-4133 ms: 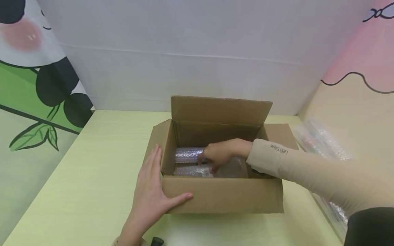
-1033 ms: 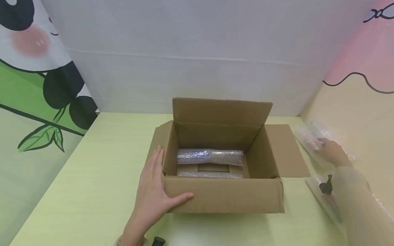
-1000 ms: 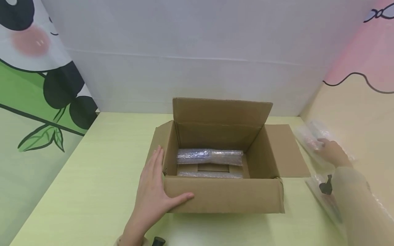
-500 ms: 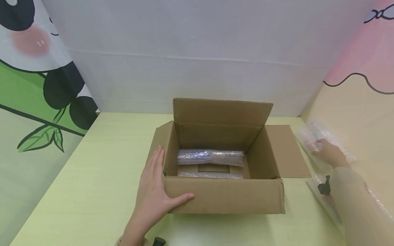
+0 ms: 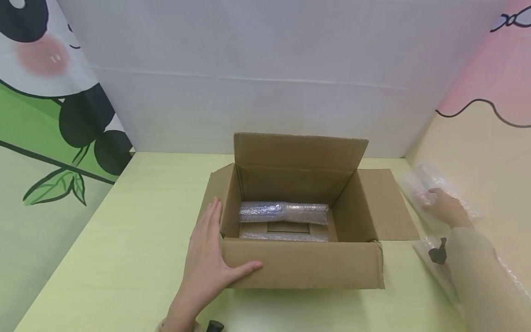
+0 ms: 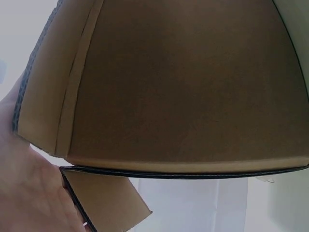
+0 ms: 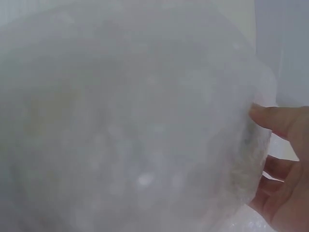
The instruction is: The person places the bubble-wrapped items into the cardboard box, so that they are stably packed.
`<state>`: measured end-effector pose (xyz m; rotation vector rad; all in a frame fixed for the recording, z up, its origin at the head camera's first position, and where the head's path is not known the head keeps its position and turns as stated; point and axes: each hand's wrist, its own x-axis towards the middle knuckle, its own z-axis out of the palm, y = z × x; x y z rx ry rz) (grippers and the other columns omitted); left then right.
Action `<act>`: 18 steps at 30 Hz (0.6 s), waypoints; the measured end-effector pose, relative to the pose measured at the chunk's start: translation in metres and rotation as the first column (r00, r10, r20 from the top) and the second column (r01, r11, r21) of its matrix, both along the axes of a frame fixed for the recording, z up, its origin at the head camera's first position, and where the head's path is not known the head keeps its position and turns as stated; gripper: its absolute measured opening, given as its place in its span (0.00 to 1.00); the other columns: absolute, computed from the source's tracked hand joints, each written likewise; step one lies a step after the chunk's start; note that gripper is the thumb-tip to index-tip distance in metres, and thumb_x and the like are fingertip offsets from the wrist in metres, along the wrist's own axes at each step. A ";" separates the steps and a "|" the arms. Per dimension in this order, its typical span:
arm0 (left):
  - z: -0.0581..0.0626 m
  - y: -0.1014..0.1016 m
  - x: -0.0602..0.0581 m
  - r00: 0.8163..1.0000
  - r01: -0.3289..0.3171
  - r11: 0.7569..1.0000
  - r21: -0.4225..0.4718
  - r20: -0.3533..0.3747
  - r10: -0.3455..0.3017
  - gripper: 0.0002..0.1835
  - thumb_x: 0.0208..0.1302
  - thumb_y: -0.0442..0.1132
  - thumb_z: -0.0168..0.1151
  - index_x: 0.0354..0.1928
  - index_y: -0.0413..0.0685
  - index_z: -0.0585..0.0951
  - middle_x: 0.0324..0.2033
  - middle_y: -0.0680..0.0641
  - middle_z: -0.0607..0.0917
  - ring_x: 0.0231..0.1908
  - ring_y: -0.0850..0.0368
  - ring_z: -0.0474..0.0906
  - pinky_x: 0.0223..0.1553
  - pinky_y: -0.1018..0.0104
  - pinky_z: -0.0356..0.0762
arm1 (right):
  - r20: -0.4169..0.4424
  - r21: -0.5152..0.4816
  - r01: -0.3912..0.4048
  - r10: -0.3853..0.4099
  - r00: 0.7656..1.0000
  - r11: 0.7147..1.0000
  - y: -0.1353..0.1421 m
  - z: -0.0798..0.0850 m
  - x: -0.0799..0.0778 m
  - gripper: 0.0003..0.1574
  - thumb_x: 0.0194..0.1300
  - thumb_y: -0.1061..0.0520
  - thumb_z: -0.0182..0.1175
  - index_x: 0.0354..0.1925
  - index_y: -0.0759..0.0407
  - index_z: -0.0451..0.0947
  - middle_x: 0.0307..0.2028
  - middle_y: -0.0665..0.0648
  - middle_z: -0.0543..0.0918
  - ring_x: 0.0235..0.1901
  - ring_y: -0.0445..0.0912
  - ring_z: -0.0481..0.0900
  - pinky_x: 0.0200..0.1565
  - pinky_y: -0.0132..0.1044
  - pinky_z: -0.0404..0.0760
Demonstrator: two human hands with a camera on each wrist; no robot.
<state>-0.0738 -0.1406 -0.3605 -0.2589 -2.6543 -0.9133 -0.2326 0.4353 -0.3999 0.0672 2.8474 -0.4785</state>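
Observation:
A cardboard box point(image 5: 303, 265) stands with its flaps spread. My left hand point(image 5: 205, 258) rests on its front left corner, fingers straight along the left flap and thumb against the front flap. Inside, a bubble-wrapped bundle point(image 5: 284, 212) lies across the back, and another strip of bubble wrap point(image 5: 284, 237) shows behind the front wall. At the table's right side, my right hand point(image 5: 448, 208) holds a bubble-wrapped package point(image 7: 145, 125). In the right wrist view, thumb and fingers are on opposite sides of its edge. The package's contents are blurred.
More bubble wrap point(image 5: 439, 272) lies under the right forearm, near the right wall. The box's right flap point(image 5: 387, 205) sticks out toward the right-hand packages. The back flap point(image 5: 298, 152) stands upright before the white backdrop point(image 5: 265, 110). Pale table point(image 5: 157, 207) extends left.
About four seconds ago my right hand was inside the box on bubble wrap; it has since moved right, and bare box bottom shows there. During the last second both hands have stayed nearly still.

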 end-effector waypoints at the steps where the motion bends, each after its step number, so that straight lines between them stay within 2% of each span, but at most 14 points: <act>1: 0.000 0.000 0.000 1.000 0.000 1.000 -0.002 -0.001 0.000 0.73 0.34 0.69 0.75 0.77 0.49 0.43 0.77 0.48 0.47 0.76 0.44 0.47 0.72 0.37 0.50 | 0.002 -0.007 0.002 -0.002 1.000 1.000 0.001 0.000 0.000 0.50 0.74 0.35 0.39 0.68 0.78 0.46 0.62 0.88 0.56 0.56 0.86 0.57 0.50 0.78 0.65; 5: 0.000 0.000 0.000 1.000 0.000 1.000 -0.006 -0.002 0.000 0.73 0.34 0.69 0.75 0.77 0.49 0.43 0.77 0.48 0.47 0.76 0.44 0.47 0.72 0.38 0.49 | 0.005 -0.013 -0.008 0.008 1.000 1.000 0.002 0.002 0.002 0.48 0.74 0.37 0.42 0.67 0.78 0.47 0.61 0.88 0.56 0.56 0.86 0.56 0.50 0.80 0.64; 10: 0.001 0.000 0.000 1.000 0.000 1.000 -0.003 0.002 0.000 0.73 0.34 0.68 0.75 0.77 0.49 0.43 0.77 0.48 0.47 0.76 0.44 0.47 0.72 0.38 0.49 | -0.002 -0.009 -0.016 0.015 1.000 1.000 0.002 0.005 0.003 0.48 0.74 0.37 0.41 0.68 0.76 0.48 0.62 0.87 0.56 0.57 0.87 0.54 0.49 0.81 0.63; 18: 0.001 0.000 0.000 1.000 0.002 1.000 -0.005 0.002 -0.002 0.73 0.34 0.68 0.75 0.77 0.48 0.43 0.77 0.47 0.47 0.75 0.43 0.47 0.72 0.37 0.49 | -0.138 0.028 -0.029 0.032 0.990 0.999 -0.001 0.015 -0.001 0.43 0.74 0.38 0.43 0.69 0.71 0.53 0.59 0.87 0.61 0.55 0.85 0.61 0.49 0.79 0.65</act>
